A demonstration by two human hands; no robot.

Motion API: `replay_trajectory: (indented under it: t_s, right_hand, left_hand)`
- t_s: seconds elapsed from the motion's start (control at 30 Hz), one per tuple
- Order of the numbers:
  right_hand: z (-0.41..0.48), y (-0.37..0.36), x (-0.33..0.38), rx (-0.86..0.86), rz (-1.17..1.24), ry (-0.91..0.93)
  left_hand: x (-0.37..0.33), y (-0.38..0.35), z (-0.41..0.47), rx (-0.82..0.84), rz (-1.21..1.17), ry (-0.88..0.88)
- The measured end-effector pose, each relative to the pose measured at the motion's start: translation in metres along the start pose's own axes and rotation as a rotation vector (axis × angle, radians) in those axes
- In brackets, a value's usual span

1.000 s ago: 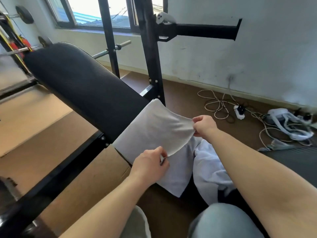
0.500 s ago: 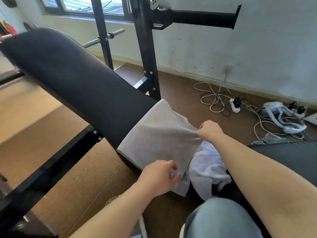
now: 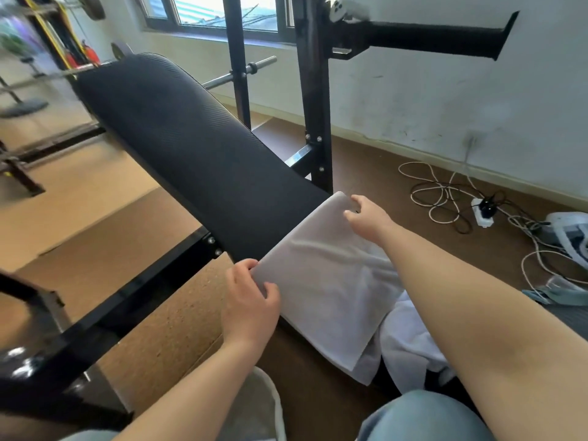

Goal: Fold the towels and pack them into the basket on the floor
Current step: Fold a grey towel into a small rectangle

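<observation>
A pale grey towel lies spread over the near end of the black bench pad, its near part hanging toward the floor. My left hand pinches the towel's left edge between thumb and fingers. At the towel's far corner, by the pad's edge, my right hand has its fingers curled on the cloth. A crumpled white towel lies under my right forearm, partly hidden. A pale rounded rim shows at the bottom between my arm and knee; I cannot tell whether it is the basket.
Black rack uprights stand just behind the towel, with a side arm carrying a white controller. Cables and a power strip lie on the brown floor at right, beside a white headset. The bench's black frame bar crosses at left.
My right hand has moved from the towel's right edge up to its far corner. My left hand has shifted up along the left edge. The towel now lies flatter on the pad.
</observation>
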State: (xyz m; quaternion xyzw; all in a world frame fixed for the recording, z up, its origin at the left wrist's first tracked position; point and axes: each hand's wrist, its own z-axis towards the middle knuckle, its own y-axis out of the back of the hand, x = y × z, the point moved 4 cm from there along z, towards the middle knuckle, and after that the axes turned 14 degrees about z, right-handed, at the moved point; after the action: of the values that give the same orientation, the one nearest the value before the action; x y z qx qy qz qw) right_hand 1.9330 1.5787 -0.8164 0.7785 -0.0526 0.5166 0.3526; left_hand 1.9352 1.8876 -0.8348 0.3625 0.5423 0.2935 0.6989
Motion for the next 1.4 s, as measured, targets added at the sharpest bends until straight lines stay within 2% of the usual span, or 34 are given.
replay_trajectory:
  t_s: [0.1, 0.2, 0.4, 0.57, 0.73, 0.97, 1.17, 1.4]
  right_hand:
    - [0.015, -0.006, 0.005, 0.020, 0.033, 0.013]
    - [0.024, -0.003, 0.012, -0.060, 0.021, 0.059]
    - [0.020, 0.000, 0.019, -0.079, 0.116, 0.079]
    - [0.004, 0.013, 0.032, -0.042, 0.314, 0.087]
    - [-0.022, 0.031, 0.044, -0.037, 0.429, 0.095]
    - [-0.073, 0.071, 0.083, -0.147, 0.600, 0.199]
    - [-0.119, 0.097, 0.125, -0.128, 0.723, 0.273]
    - [-0.166, 0.108, 0.151, -0.167, 0.701, 0.322]
  left_hand:
    - [0.011, -0.001, 0.005, 0.027, -0.056, 0.127]
    - [0.019, -0.004, 0.006, 0.100, -0.128, 0.197]
    - [0.025, 0.004, 0.010, 0.104, -0.157, 0.190]
    - [0.020, 0.007, 0.016, 0.118, -0.103, 0.098]
    - [0.017, 0.023, 0.020, 0.133, -0.270, 0.128]
    - [0.011, 0.090, 0.033, 0.027, -0.445, 0.025]
    - [-0.002, 0.165, 0.049, -0.152, -0.311, -0.189]
    - [-0.006, 0.230, 0.041, -0.222, -0.356, -0.181]
